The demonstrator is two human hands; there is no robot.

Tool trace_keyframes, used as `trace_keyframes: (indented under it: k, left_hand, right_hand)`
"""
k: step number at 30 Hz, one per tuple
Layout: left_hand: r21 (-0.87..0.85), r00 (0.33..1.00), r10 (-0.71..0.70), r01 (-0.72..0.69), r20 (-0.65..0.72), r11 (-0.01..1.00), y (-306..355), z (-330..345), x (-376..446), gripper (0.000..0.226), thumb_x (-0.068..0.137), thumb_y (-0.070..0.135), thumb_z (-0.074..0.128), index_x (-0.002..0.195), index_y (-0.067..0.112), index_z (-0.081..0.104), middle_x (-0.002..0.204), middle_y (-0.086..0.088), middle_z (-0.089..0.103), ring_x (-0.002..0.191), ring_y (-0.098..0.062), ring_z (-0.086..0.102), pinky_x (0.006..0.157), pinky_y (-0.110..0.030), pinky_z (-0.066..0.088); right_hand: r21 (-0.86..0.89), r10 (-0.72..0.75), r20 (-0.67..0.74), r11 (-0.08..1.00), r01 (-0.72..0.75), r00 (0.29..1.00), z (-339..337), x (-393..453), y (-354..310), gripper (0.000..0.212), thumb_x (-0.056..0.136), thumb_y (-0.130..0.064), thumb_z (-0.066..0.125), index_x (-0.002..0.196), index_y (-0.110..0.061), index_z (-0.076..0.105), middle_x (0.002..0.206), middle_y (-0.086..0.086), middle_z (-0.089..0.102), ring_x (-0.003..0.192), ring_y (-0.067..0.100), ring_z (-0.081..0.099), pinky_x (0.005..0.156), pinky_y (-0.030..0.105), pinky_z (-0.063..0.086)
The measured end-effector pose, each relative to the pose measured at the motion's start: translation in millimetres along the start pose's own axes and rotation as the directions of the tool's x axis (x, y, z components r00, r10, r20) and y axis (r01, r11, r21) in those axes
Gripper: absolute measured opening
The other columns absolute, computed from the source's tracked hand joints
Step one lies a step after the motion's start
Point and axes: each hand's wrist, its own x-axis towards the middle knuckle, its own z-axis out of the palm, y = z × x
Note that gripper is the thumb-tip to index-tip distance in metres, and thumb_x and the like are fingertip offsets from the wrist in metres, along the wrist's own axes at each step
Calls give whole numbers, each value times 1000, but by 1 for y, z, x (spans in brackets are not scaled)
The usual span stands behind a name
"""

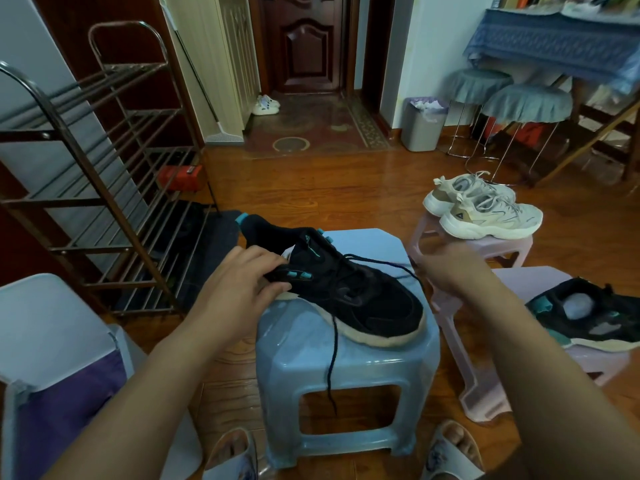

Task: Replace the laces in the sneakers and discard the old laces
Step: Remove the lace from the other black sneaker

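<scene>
**Black Sneaker on Blue Stool, Lace Partly Drawn**

Nearest the camera: two slippered feet (450,452) on the wooden floor, either side of the blue stool (346,368).

On the stool top: black sneaker (349,289), pale sole down, toe to the right, heel to the left. Left hand (246,282) gripping the heel and collar, fingers curled over the rim. Right hand (450,268) just beside the sneaker's right side, blurred; fingers drawn together, apparently pinching the dark lace (381,263) that runs from the eyelets toward it. Other lace end hanging over the stool's front edge, clear of the floor.

Right of the hands: second black sneaker (595,317) on a pink stool (485,393), opening upward, pale wadding inside. Farther back: pair of white sneakers (485,209), laced, on another pink stool (433,244).

Containers:
- Grey bin (424,126) by the far wall, lined, white crumpled material inside.
- White bin (52,341) at lower left, purple liner; contents not visible.
</scene>
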Motion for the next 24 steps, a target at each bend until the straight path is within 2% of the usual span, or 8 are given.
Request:
trace_keyframes:
  k: [2,6,9,12,15,19,22,24]
  left_hand:
    - [7,1000,5,-5,1,1000,0,0,1,21,93,32,69,113,33,68,103,23,55,97,-8,45,80,-17,37]
    - [-35,1000,14,-14,-2,999,-3,1,0,22,93,28,70,114,33,67,105,22,55,99,-8,45,82,-18,38]
    - [-69,1000,3,-4,-16,998,-5,4,0,25,93,27,70,117,31,66,108,23,54,101,-8,46,84,-20,38]
    - [-91,1000,8,-10,-17,996,-8,6,-1,26,92,27,71,117,34,65,109,27,53,102,-3,45,85,-19,36]
    - [-105,1000,24,-25,-17,994,-10,6,-2,29,92,27,71,114,42,59,109,28,52,105,-1,46,85,-18,36]
    - [-103,1000,25,-27,-17,994,-10,6,-2,30,92,26,72,115,41,60,109,28,52,105,-1,45,85,-18,36]
    - [-99,1000,26,-27,-8,995,-8,4,-1,30,92,25,72,113,42,59,107,27,53,101,-3,46,85,-19,37]
    - [-99,1000,18,-18,-4,995,-8,4,-2,31,92,24,72,114,41,60,108,29,52,101,-3,45,85,-18,36]
  right_hand:
    - [-125,64,124,991,-48,990,-1,1,15,31,93,-37,59,95,-6,66,85,11,65,74,22,61,56,31,42]
    - [166,-233,-21,958,233,972,2,-16,-3,34,97,-33,54,76,-12,70,77,2,71,70,19,64,64,32,48]
    - [178,-371,19,915,362,928,15,-31,-26,41,100,-46,51,83,-15,74,82,-1,72,78,18,67,75,37,53]
    - [152,-463,86,881,447,882,31,-34,-34,27,101,-42,56,99,-25,76,97,-7,73,91,11,66,81,33,53]
    - [327,-521,74,818,473,850,31,-35,-39,17,97,-34,66,110,-30,76,103,-12,72,96,6,66,83,25,53]
    - [355,-576,-58,751,556,815,38,-34,-50,9,92,-21,73,92,-29,77,90,-13,70,87,5,64,77,20,49]
    - [117,-469,-178,863,492,865,36,-8,-34,11,96,-20,65,88,-22,73,90,-6,70,83,11,61,75,29,48]
    - [33,-177,-241,981,190,954,23,21,-1,14,98,-15,57,86,-10,65,89,5,65,81,22,58,71,33,45]
